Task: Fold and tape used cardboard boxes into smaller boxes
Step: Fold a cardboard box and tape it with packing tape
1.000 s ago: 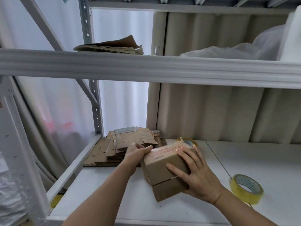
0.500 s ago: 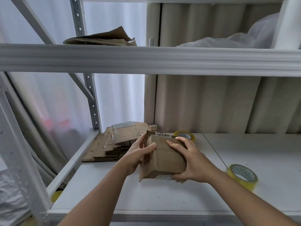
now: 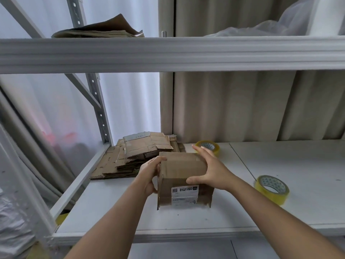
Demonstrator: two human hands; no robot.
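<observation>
Cardboard box (image 3: 183, 169), one, stands on the white shelf board (image 3: 280, 212) at the centre of the view, a white shipping label (image 3: 184, 195) on its near face. Two hands hold it. The left hand (image 3: 149, 174) grips the box's nine o'clock side, fingers curled over the top edge and thumb low on the side. The right hand (image 3: 211, 169) lies across the top at three o'clock, fingers fairly straight toward the far edge and thumb hooked down onto the near face just above the label.

Two rolls of yellow packing tape lie flat on the board: one roll (image 3: 209, 146) at one o'clock from the box, just behind the right fingertips, and another roll (image 3: 271, 188) at three o'clock, well apart from it. One stack of flattened cardboard (image 3: 134, 157) sits at eleven o'clock, near the box. On the upper shelf (image 3: 168, 53), at eleven o'clock, lies one pile of folded brown cardboard (image 3: 100, 30); white plastic sheeting (image 3: 270, 27) bulges at one o'clock.
</observation>
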